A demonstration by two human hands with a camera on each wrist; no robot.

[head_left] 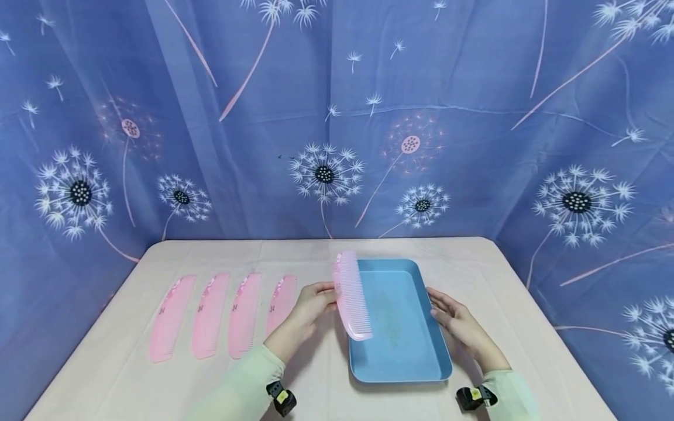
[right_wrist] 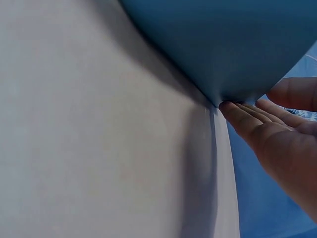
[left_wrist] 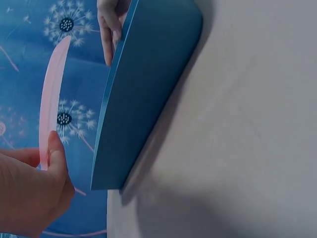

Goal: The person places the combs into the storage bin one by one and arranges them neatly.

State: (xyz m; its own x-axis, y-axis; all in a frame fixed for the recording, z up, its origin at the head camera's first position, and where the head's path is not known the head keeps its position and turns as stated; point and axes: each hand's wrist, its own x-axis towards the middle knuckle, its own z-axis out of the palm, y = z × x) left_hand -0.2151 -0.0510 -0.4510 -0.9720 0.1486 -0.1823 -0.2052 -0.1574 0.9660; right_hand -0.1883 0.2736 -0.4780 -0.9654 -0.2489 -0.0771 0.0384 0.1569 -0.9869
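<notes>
A pink comb (head_left: 351, 297) is pinched by its spine between the thumb and fingers of my left hand (head_left: 310, 307). It stands raised over the left rim of a blue tray (head_left: 402, 356), teeth facing right. In the left wrist view the same comb (left_wrist: 53, 89) appears nearly edge-on above the hand, apart from the tray. My right hand (head_left: 466, 330) rests at the tray's right side. Its fairly straight fingers (right_wrist: 242, 119) touch the outer wall, and the thumb (right_wrist: 294, 93) lies by the rim. Nothing lies inside the tray.
Several more pink combs (head_left: 209, 316) lie in a row on the left of the white-covered table (head_left: 126, 374). The rightmost one is partly hidden by my left arm. A blue dandelion-print curtain (head_left: 253, 193) hangs round the back and sides.
</notes>
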